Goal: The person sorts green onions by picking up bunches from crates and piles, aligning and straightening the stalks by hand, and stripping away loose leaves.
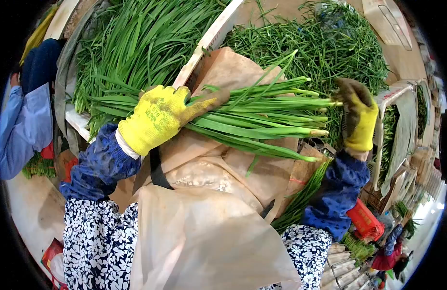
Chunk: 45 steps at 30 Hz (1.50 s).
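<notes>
My left hand (158, 116), in a yellow glove with dirty fingers, is wrapped over a loose bunch of what look like garlic chives (262, 121). The long flat green leaves trail left, and the pale stem ends fan out to the right above my lap. My right hand (359, 113), in a matching soiled glove, is closed with fingertips at the end of one stalk (325, 102) that sticks out farthest. Its thumb is partly hidden. Beneath the bunch lies a beige apron (204, 227) over my lap.
A large heap of long green leaves (151, 43) fills a white-edged crate (209, 41) ahead on the left. Loose trimmings (310, 48) lie ahead on the right. Crates (395, 96) stand at right, near a red container (366, 220). Another person's blue sleeve (28, 125) is at far left.
</notes>
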### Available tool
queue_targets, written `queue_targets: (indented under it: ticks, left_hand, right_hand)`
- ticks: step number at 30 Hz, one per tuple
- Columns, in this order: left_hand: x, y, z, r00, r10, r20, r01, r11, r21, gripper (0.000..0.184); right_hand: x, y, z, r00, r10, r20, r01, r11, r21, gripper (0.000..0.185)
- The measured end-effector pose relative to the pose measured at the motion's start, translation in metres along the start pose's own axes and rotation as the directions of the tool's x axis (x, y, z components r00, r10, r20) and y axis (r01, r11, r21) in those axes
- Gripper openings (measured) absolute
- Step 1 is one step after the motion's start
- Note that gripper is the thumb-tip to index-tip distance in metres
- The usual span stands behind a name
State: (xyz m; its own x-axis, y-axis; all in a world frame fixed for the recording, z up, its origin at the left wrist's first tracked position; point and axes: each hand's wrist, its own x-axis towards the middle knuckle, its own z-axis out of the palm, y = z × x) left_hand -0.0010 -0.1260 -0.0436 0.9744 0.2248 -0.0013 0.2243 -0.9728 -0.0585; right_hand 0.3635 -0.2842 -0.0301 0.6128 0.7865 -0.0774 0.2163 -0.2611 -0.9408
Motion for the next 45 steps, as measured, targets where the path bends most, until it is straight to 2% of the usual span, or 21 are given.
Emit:
queue_targets:
  ticks: [1, 3, 5, 6, 9, 14, 15, 16, 19, 21, 22, 24, 25, 27, 28, 29, 31, 35, 41, 43, 45]
  left_hand:
    - [-0.001, -0.001, 0.003, 1.000, -0.001, -0.005, 0.001, 1.000, -0.014, 0.068]
    - [-0.004, 0.000, 0.006, 1.000, 0.005, -0.003, -0.006, 0.999, -0.037, 0.064]
    - [-0.006, -0.002, 0.012, 1.000, -0.001, -0.030, -0.001, 0.996, -0.085, 0.058]
    - [-0.006, -0.002, 0.012, 0.999, 0.003, -0.041, -0.006, 0.996, -0.092, 0.056]
    - [-0.007, -0.006, 0.020, 0.991, 0.038, -0.132, -0.061, 0.983, -0.175, 0.055]
    - [-0.008, -0.007, 0.020, 0.993, 0.042, -0.109, -0.059, 0.985, -0.164, 0.056]
    - [-0.007, -0.007, 0.018, 0.993, 0.036, -0.111, -0.059, 0.977, -0.207, 0.045]
    - [-0.007, -0.007, 0.019, 0.994, 0.033, -0.099, -0.053, 0.978, -0.204, 0.047]
    - [-0.002, -0.005, 0.019, 0.996, 0.037, -0.085, -0.053, 0.979, -0.198, 0.051]
    - [0.000, -0.004, 0.018, 0.997, 0.028, -0.069, -0.041, 0.979, -0.198, 0.054]
    - [0.000, -0.004, 0.018, 0.995, 0.029, -0.093, -0.047, 0.978, -0.202, 0.056]
    - [-0.001, -0.002, 0.018, 0.998, 0.008, -0.068, -0.022, 0.978, -0.209, 0.064]
    - [-0.002, -0.002, 0.019, 0.998, 0.014, -0.067, -0.027, 0.978, -0.206, 0.064]
    - [-0.005, -0.003, 0.022, 0.997, 0.002, -0.075, -0.015, 0.985, -0.170, 0.066]
    - [-0.005, 0.000, 0.020, 0.999, -0.039, -0.023, 0.036, 0.989, -0.142, 0.067]
    - [-0.004, -0.001, 0.022, 0.996, -0.033, -0.077, 0.020, 0.985, -0.171, 0.069]
    - [-0.003, -0.002, 0.026, 0.996, -0.041, -0.085, 0.023, 0.979, -0.201, 0.072]
    - [-0.004, -0.003, 0.029, 0.997, -0.053, -0.065, 0.041, 0.984, -0.176, 0.072]
    - [0.001, -0.007, 0.036, 0.992, -0.060, -0.114, 0.030, 0.968, -0.248, 0.070]
    - [0.003, -0.007, 0.031, 0.997, -0.056, -0.058, 0.041, 0.975, -0.221, 0.072]
    - [0.007, -0.003, 0.021, 0.997, -0.071, 0.028, 0.075, 0.978, -0.193, 0.074]
  right_hand:
    - [0.010, 0.009, -0.010, 0.986, 0.108, -0.125, -0.114, 0.992, -0.045, 0.021]
    - [0.052, 0.071, -0.065, 0.998, 0.054, -0.039, -0.065, 0.706, -0.705, 0.032]
    - [0.061, 0.086, -0.047, 0.995, 0.088, -0.041, -0.097, 0.898, -0.429, 0.044]
    - [0.068, 0.082, -0.032, 0.981, 0.170, 0.090, -0.151, 0.971, -0.187, 0.055]
    - [0.079, 0.083, 0.018, 0.802, 0.184, 0.568, -0.399, 0.873, 0.281, 0.079]
    - [0.088, 0.064, 0.067, 0.632, -0.073, 0.772, -0.317, 0.884, 0.343, 0.056]
    - [0.077, 0.046, 0.074, 0.695, -0.071, 0.715, -0.342, 0.843, 0.416, 0.048]
    - [0.080, 0.050, 0.071, 0.702, -0.205, 0.682, -0.096, 0.922, 0.376, 0.045]
    - [0.065, 0.021, 0.050, 0.824, 0.146, 0.547, -0.299, 0.933, 0.201, 0.041]
    - [0.065, 0.037, 0.018, 0.850, -0.214, 0.482, 0.209, 0.976, 0.065, 0.026]
    - [0.070, 0.048, -0.005, 0.908, -0.071, 0.413, -0.017, 0.979, 0.205, 0.030]
    - [0.078, 0.077, -0.057, 0.982, -0.114, 0.148, 0.159, 0.928, -0.337, 0.033]
    - [0.078, 0.083, -0.068, 0.997, -0.010, -0.081, -0.033, 0.852, -0.522, 0.037]
    - [0.027, 0.025, -0.052, 0.999, -0.036, -0.025, 0.034, 0.996, -0.077, 0.048]
    - [0.011, 0.004, -0.043, 0.984, -0.109, 0.139, 0.092, 0.988, 0.126, 0.052]
    - [-0.002, -0.018, -0.030, 0.939, -0.183, 0.290, 0.146, 0.979, 0.145, 0.048]
    - [-0.024, -0.034, 0.003, 0.937, 0.025, 0.349, -0.003, 0.998, -0.064, 0.042]
    - [-0.028, -0.024, 0.024, 0.961, 0.025, 0.276, -0.027, 1.000, 0.004, 0.029]
    - [-0.014, -0.013, 0.017, 0.932, -0.010, 0.362, -0.056, 0.984, 0.172, 0.055]
    - [-0.007, 0.004, 0.011, 0.958, -0.031, 0.284, -0.090, 0.910, 0.405, 0.059]
    - [-0.007, -0.002, 0.009, 0.940, 0.050, 0.339, -0.133, 0.965, 0.226, 0.058]
